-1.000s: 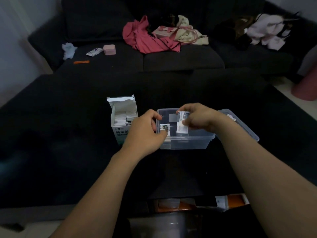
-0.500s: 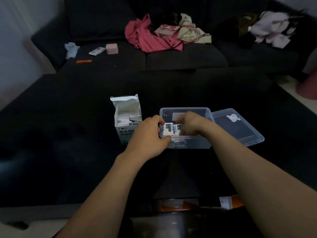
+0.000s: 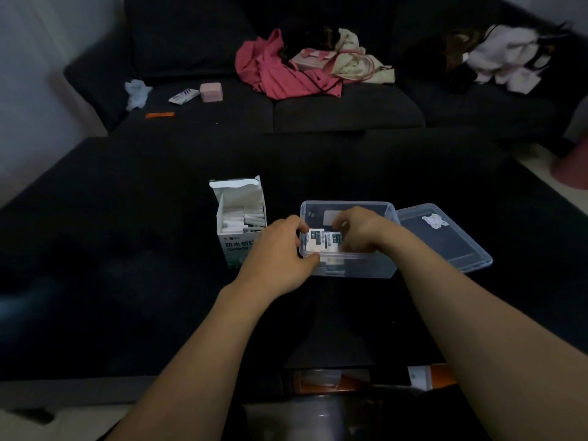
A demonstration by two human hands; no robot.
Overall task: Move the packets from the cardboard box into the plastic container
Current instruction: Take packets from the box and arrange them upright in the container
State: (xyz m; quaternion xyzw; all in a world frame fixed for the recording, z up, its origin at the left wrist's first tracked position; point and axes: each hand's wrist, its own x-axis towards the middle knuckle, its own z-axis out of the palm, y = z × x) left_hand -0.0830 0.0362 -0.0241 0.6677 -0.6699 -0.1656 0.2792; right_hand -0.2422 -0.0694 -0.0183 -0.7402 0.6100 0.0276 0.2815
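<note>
Packets: white printed sachets (image 3: 321, 239) pinched by left hand (image 3: 280, 253) and right hand (image 3: 361, 230) fingers inside clear plastic container (image 3: 350, 268). Lay flat, release low; white cardboard box (image 3: 237, 214) beside container, far from emptied.

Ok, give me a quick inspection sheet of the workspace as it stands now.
Surface: dark table, dim light.
Job's things: cardboard box open, packets still inside; clear plastic container right of it, holding packets.
Clutter: container lid off, lying right of the container.
Grippers: left hand at the container's near left corner, fingers on the packets; right hand inside the container, pinching packets.
Cables: nothing seen.
Surroundings: dark sofa with pink garment, pale clothes, small pink box.
</note>
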